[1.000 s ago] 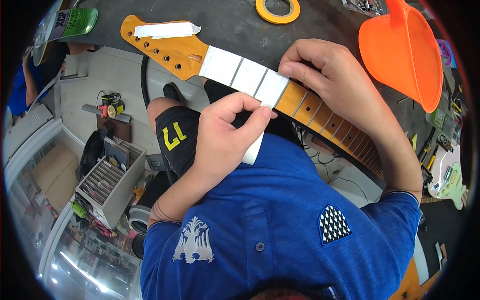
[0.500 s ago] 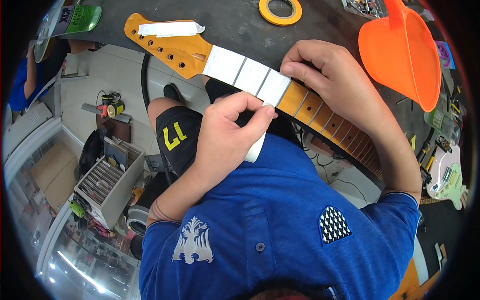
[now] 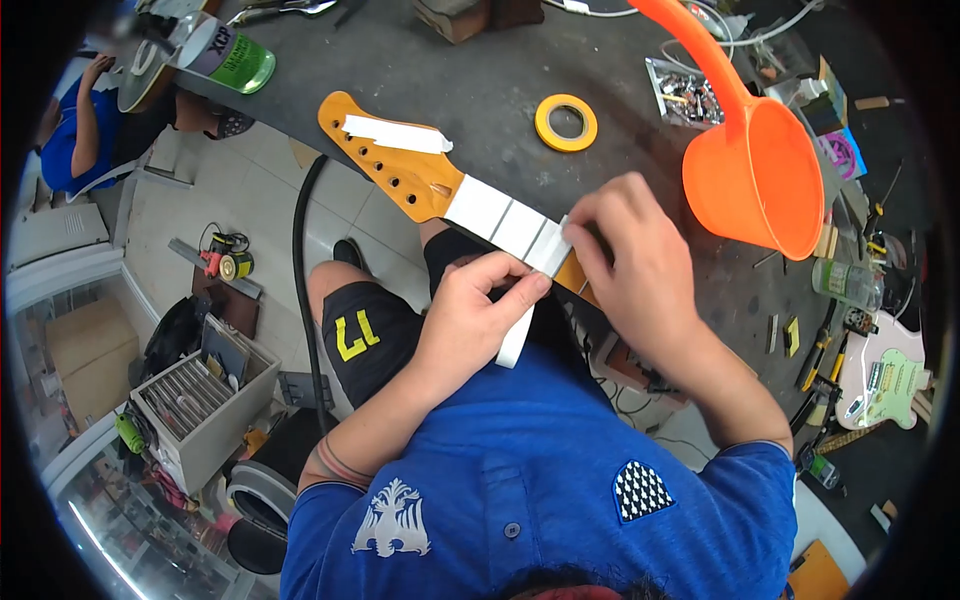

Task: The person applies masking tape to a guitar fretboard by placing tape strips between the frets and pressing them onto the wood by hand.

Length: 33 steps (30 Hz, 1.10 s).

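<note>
A guitar neck [image 3: 433,190] lies slanted along the bench's near edge, with white tape [image 3: 500,222] over its upper frets and another white strip [image 3: 398,134] on the headstock. My left hand [image 3: 465,318] is closed at the near edge of the fretboard, pinching white tape between thumb and forefinger; a loose tape end [image 3: 515,343] hangs below it. My right hand [image 3: 640,260] is at the far edge, its thumb and forefinger closed on the other end of the tape. That hand and forearm cover much of the lower fretboard.
On the dark bench [image 3: 400,62] are a yellow tape roll [image 3: 566,123], an orange dipper [image 3: 755,180], a bag of small parts [image 3: 685,93] and a green-labelled bottle [image 3: 240,62]. A pink guitar body [image 3: 880,375] is at right. Another person [image 3: 85,130] sits upper left.
The view has shifted, so the bench and neck appear lower. My right hand has changed its angle, its fingers now more upright at the tape's far end. My left hand keeps its pinch.
</note>
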Each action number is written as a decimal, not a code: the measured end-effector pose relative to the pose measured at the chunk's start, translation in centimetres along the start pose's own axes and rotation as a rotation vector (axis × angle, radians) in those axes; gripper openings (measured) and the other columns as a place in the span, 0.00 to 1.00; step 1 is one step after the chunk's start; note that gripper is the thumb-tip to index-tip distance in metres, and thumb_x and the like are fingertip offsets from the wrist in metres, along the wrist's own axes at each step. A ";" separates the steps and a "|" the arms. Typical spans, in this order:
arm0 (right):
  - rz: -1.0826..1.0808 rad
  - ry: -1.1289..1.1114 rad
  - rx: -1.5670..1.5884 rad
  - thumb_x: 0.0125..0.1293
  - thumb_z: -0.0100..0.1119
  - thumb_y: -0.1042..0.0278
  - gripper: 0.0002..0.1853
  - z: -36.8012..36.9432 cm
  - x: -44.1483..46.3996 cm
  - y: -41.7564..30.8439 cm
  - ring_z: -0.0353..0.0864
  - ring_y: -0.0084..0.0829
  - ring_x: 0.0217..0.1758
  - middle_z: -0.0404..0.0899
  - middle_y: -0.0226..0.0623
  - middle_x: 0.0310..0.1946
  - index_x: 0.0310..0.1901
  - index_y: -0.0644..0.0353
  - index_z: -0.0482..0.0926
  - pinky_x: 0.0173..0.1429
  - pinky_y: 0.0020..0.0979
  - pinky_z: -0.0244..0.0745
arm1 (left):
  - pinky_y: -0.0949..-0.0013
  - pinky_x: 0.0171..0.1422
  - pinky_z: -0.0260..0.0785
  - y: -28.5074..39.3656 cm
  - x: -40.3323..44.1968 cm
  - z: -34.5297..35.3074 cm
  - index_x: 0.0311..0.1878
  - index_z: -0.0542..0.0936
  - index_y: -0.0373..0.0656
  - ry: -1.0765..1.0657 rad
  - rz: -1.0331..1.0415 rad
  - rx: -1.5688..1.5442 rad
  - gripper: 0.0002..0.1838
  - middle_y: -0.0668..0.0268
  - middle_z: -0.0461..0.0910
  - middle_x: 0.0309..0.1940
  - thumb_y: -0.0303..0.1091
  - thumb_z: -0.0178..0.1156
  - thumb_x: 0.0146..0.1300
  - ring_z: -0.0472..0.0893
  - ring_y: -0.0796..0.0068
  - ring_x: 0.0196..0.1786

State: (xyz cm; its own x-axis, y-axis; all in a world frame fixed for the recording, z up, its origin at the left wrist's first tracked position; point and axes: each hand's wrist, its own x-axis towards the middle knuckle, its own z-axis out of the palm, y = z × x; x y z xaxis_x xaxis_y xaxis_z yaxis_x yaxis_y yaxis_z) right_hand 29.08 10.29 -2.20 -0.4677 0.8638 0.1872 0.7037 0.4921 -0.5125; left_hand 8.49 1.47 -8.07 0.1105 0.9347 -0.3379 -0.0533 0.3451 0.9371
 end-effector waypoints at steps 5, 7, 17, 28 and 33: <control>0.131 0.003 0.066 0.80 0.72 0.69 0.06 1.5 -0.9 -1.6 0.88 0.49 0.49 0.86 0.42 0.40 0.44 0.63 0.91 0.54 0.49 0.81 | 0.70 0.63 0.83 -0.1 0.0 -0.1 0.57 0.91 0.31 -0.041 0.002 -0.085 0.12 0.61 0.97 0.48 0.33 0.71 0.88 0.93 0.78 0.53; 0.130 0.010 0.052 0.81 0.71 0.68 0.08 2.0 -0.9 -1.3 0.88 0.50 0.50 0.87 0.43 0.40 0.44 0.64 0.90 0.56 0.49 0.80 | 0.69 0.63 0.83 -0.9 0.4 -0.2 0.57 0.91 0.31 -0.052 0.020 -0.139 0.12 0.62 0.97 0.48 0.34 0.71 0.88 0.93 0.77 0.53; 0.001 0.111 0.009 0.80 0.73 0.68 0.07 2.8 -1.9 -1.9 0.89 0.48 0.58 0.88 0.41 0.53 0.51 0.62 0.88 0.64 0.49 0.79 | 0.70 0.62 0.82 -3.1 0.9 0.0 0.57 0.92 0.33 -0.051 0.149 -0.173 0.12 0.64 0.95 0.49 0.34 0.72 0.87 0.90 0.80 0.53; -0.260 0.079 -0.260 0.73 0.79 0.63 0.14 2.0 -3.4 -2.8 0.89 0.46 0.60 0.87 0.42 0.56 0.52 0.60 0.86 0.70 0.48 0.80 | 0.70 0.54 0.81 -2.1 0.8 -0.2 0.47 0.92 0.32 0.038 0.256 0.041 0.11 0.63 0.94 0.38 0.33 0.73 0.82 0.88 0.82 0.43; -0.383 0.093 -0.380 0.73 0.77 0.65 0.12 2.7 -3.2 -2.2 0.89 0.47 0.56 0.85 0.45 0.49 0.47 0.61 0.83 0.67 0.47 0.81 | 0.56 0.49 0.83 -1.6 0.1 1.3 0.42 0.91 0.34 0.241 0.456 0.890 0.09 0.50 0.92 0.33 0.32 0.74 0.72 0.93 0.60 0.36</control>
State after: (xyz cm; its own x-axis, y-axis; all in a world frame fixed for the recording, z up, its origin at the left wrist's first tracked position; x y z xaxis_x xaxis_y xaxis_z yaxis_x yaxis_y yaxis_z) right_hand 27.57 6.14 -3.87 -0.6912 0.6127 0.3831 0.6443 0.7627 -0.0572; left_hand 9.90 0.88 -9.44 0.0567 0.9871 0.1494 0.7251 -0.1436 0.6735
